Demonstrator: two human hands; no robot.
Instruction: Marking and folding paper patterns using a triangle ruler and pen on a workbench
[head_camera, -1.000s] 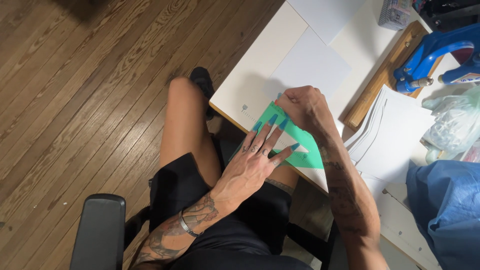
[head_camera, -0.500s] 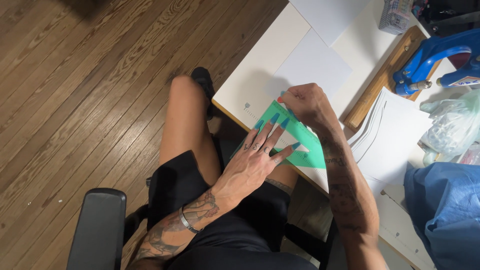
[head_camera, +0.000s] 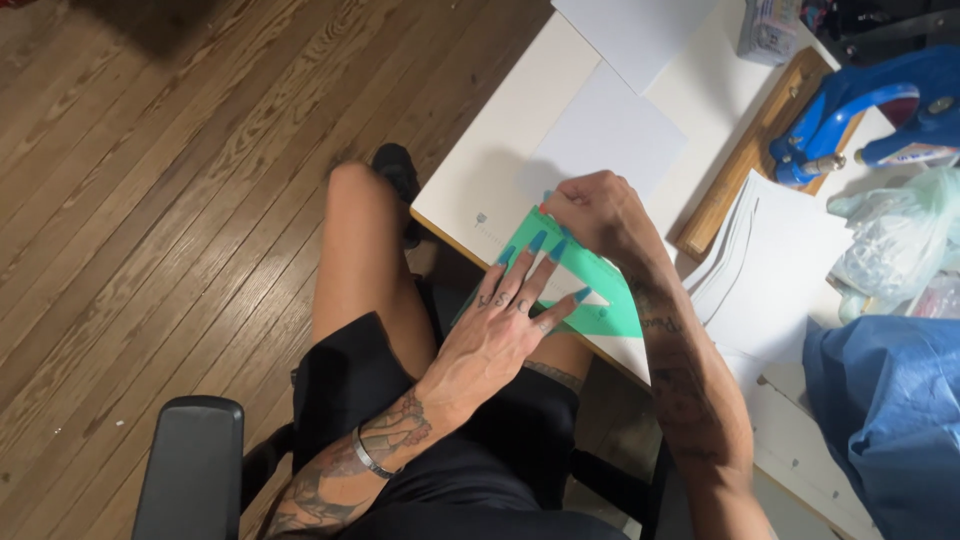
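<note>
Both hands, left (head_camera: 497, 330) and right (head_camera: 598, 212), press green triangle (head_camera: 590, 275) at table edge (head_camera: 440, 228).

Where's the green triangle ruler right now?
In the head view, the green triangle ruler lies flat at the near edge of the white table, pinned under the left hand, with the right hand at its upper corner.

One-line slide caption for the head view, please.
Left hand pins a green set square flat on the white table; right hand at its top corner.

— What's worn?
— Black shorts (head_camera: 400, 400), a black shoe (head_camera: 397, 170), a thin metal bracelet (head_camera: 372, 455).
— The hands?
— Left hand (head_camera: 500, 330): long teal nails, finger tattoos. Right hand (head_camera: 600, 215); both forearms inked.
</note>
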